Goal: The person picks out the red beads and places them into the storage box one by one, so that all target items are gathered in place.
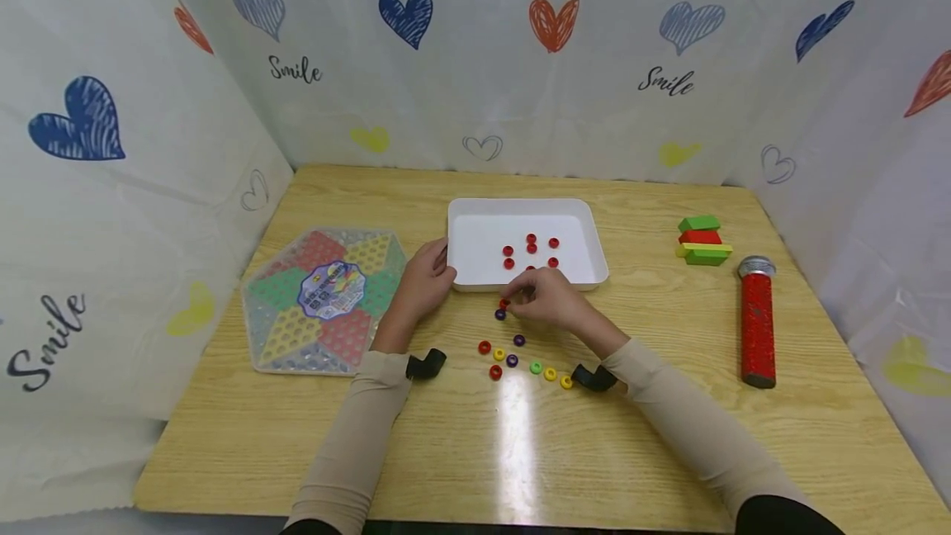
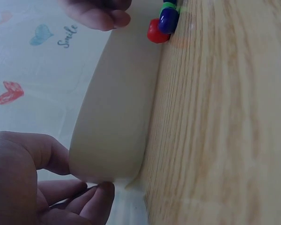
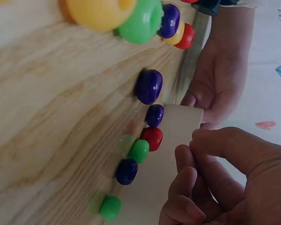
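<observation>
My left hand [image 1: 425, 283] grips the left wall of a white tray [image 1: 475, 286], thumb at the rim and fingers outside. Several red beads [image 1: 531, 239] lie in the tray. My right hand [image 1: 546, 297] is at the tray's front edge, thumb and forefinger tips close together; no bead shows between them in the right wrist view [image 3: 225, 173]. Just below those fingertips, a red bead [image 3: 152, 138] sits on the table against the tray wall. Beside it are a purple bead [image 3: 154, 116] and a green bead [image 3: 139, 151]; the hand hides some beads from the head view.
More loose beads, including a yellow bead [image 1: 550, 374], are scattered in front of the tray. A hexagonal board-game box [image 1: 275, 345] lies at left. Stacked coloured blocks [image 1: 702, 239] and a red microphone-like cylinder [image 1: 758, 324] are at right. Printed curtains [image 1: 475, 97] surround the table.
</observation>
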Demonstrator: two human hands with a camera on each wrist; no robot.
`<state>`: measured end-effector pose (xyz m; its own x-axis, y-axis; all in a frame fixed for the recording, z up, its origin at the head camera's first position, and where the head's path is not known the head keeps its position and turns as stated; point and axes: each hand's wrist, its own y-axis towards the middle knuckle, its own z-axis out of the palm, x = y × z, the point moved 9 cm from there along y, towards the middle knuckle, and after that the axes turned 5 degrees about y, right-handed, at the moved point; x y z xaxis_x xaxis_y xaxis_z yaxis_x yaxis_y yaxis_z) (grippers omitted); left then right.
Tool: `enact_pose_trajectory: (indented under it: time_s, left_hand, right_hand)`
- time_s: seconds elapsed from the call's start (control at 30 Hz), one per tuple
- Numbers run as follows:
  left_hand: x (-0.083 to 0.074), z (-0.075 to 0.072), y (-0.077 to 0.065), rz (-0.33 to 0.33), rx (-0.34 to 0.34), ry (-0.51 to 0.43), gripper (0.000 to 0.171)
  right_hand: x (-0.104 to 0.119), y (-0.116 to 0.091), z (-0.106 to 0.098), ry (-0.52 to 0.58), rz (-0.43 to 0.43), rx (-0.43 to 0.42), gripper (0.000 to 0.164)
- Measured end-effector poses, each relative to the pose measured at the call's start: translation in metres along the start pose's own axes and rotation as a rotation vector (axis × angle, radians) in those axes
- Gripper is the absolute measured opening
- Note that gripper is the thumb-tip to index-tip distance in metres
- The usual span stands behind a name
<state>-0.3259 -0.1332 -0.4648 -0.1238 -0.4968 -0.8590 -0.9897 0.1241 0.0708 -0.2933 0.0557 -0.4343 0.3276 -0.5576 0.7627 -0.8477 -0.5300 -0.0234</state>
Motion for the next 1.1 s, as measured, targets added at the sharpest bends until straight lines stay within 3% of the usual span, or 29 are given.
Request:
enact_pose_trajectory:
  time_s: [0.6, 1.1]
  left_hand:
    - [-0.001, -0.002, 0.0, 0.011, -0.012, 0.011, 0.06]
    - [0.001, 0.0, -0.001, -0.003, 0.007, -0.008, 0.062]
  right_hand:
    - [0.005, -0.004, 0.006, -0.135, -0.032, -0.083, 0.02]
    - [0.006, -0.003, 0.018, -0.281, -0.035, -0.042, 0.021]
